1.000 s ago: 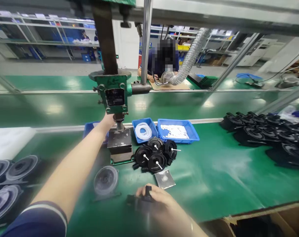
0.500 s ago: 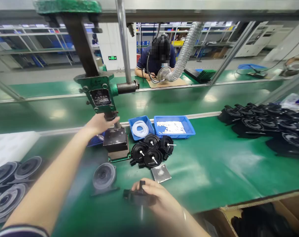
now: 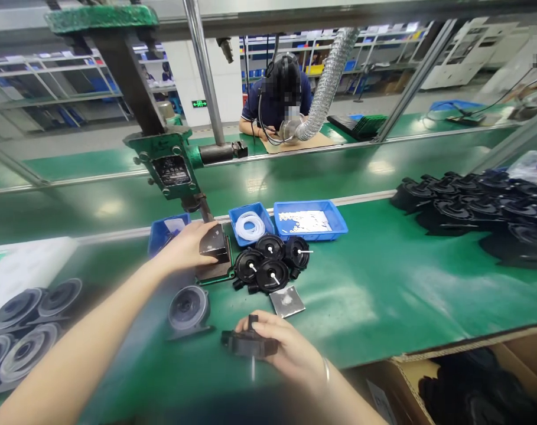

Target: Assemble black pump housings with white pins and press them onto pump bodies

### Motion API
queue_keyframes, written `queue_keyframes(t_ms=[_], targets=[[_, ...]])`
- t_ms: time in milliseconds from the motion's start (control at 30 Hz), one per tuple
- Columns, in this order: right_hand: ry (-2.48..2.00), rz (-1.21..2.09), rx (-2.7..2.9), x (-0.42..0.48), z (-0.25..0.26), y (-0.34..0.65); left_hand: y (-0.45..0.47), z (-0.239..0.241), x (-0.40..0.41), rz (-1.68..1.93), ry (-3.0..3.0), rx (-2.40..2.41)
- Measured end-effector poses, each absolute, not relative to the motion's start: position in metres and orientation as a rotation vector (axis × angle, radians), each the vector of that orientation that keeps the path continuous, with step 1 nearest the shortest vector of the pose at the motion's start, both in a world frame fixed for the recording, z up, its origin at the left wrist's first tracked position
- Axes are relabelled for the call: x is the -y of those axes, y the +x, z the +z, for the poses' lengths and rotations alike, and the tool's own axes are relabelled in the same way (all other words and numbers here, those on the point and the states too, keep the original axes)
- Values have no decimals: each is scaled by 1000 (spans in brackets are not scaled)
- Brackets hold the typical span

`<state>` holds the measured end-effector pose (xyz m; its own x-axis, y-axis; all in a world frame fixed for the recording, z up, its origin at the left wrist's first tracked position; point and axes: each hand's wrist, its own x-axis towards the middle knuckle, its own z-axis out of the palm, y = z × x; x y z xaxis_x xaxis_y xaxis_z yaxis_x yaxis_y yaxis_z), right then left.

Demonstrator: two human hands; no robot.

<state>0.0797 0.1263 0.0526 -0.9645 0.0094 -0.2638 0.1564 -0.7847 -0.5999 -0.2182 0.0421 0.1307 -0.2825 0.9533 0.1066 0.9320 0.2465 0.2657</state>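
Note:
My left hand [image 3: 186, 247] is at the dark metal block [image 3: 214, 241] on the base of a green bench press [image 3: 173, 168]. Its thumb and fingers are spread around the block's near and far edges; whether they press on it I cannot tell. In my right hand [image 3: 292, 345], low at the front, is a round black plastic housing [image 3: 253, 344], turned on its side. A short stub points up from it and a thin white pin points down. A greyish round housing [image 3: 188, 308] lies on the green mat between my arms.
Several black housings with white pins [image 3: 272, 275] sit right of the press, near a metal plate [image 3: 287, 301]. Behind are blue bins with white tubing [image 3: 250, 225] and small white parts [image 3: 310, 221]. More housings [image 3: 454, 206] lie right, above a cardboard box [image 3: 396, 378]. A co-worker [image 3: 277, 97] sits opposite.
My left hand has come down from the press ram to the metal block, its fingers now spread. My right hand still holds the black housing in nearly the same place.

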Motion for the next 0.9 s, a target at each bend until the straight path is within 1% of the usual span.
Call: queue_keyframes(t_ms=[300,533,633,800,900], targets=[[394,-2878,-1007,-125,48,80,-218,135,-42,429,1844,-2372],[372,-2886,-1036,-123,52,79,-220,130,-43,510,1862,-2337],[391,-2902,-1018,-122,55,80,-214,136,-41,576,1869,-2343],[368,-2984,-902,-123,61,85,-187,163,4,885,1893,-2354],[334,-3019,-779,-126,68,85,-170,156,54,836,1798,-2205]])
